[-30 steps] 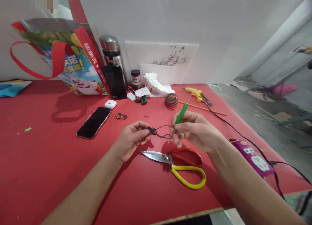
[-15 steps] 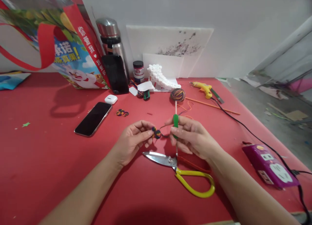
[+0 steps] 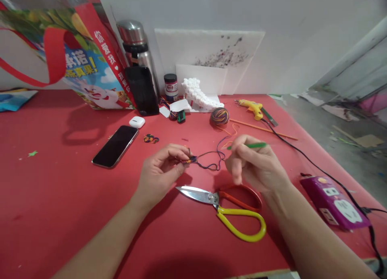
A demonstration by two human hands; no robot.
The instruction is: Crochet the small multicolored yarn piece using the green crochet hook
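Observation:
Between the fingertips of my left hand is pinched a small crocheted piece in dark blue, purple and orange yarn. A loose loop of dark yarn runs from it toward the right and on to the multicoloured yarn ball. My right hand is closed around a crochet hook with a green handle, held nearly level, its tip pointing left near the yarn. Just below both hands lie scissors with one red and one yellow handle. A similar small crocheted piece rests further left.
On the red table a smartphone and white earbud case lie left. A glue gun, an orange stick and a purple power strip with a black cable are right. A thermos and gift bag stand behind.
My right hand has moved right, away from the crocheted piece, and the hook has turned from upright to nearly level. The yarn loop now lies spread between my hands.

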